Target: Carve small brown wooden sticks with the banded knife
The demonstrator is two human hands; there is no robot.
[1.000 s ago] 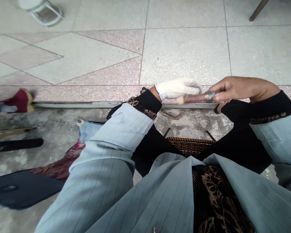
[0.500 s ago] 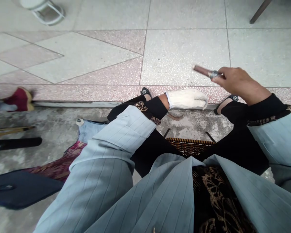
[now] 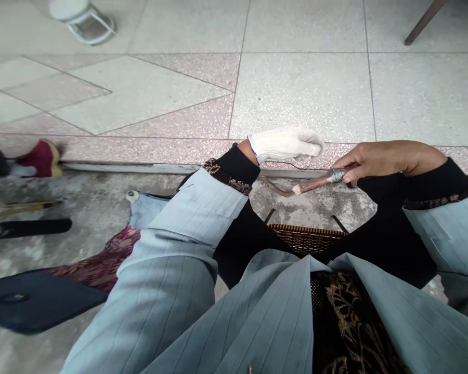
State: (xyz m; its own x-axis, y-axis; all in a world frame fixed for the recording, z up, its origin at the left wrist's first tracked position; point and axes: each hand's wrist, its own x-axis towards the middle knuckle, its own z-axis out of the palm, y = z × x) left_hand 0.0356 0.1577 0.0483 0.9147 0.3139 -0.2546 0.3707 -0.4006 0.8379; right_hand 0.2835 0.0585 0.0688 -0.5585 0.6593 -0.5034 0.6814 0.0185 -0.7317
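Note:
My left hand (image 3: pixel 286 143) wears a white knit glove and is closed in a fist; what it grips is hidden, apart from a thin dark strand running from under it toward the right. My right hand (image 3: pixel 382 158) is bare and pinches a short reddish-brown stick (image 3: pixel 315 183) by its metal-wrapped end. The stick points left and slightly down, its pale tip just below the gloved fist. Both hands hover over my knees, above the step edge.
I sit on a woven rattan stool (image 3: pixel 306 236) at a concrete strip beside a tiled floor (image 3: pixel 296 88). Dark cloth (image 3: pixel 35 301), patterned red fabric (image 3: pixel 97 265), a black strip (image 3: pixel 31 227) and a red object (image 3: pixel 41 156) lie at left. A white stand (image 3: pixel 88 21) is at top left.
My right hand swung the stick up and away to the right, then brought it back down near the gloved fist. The left hand dipped and rose again.

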